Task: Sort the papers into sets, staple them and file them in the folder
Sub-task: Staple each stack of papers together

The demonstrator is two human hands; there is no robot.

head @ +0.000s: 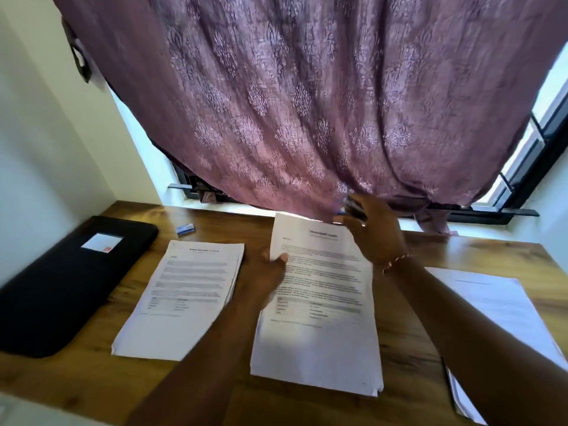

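Three printed paper sets lie on the wooden desk: a left set point(184, 296), a middle set point(319, 302) and a right set point(491, 315). My left hand point(270, 275) pinches the middle set at its left edge, thumb on top, and lifts its far end. My right hand point(373, 232) is at that set's far right corner, its fingers curled round a dark stapler point(353, 210) that is mostly hidden by the hand and the curtain hem. A black folder point(70, 278) lies shut at the left.
A small blue staple box point(185, 229) sits near the desk's far edge, between the folder and the papers. A purple patterned curtain point(307, 103) hangs over the window and reaches down to the desk's back edge. A white wall bounds the left side.
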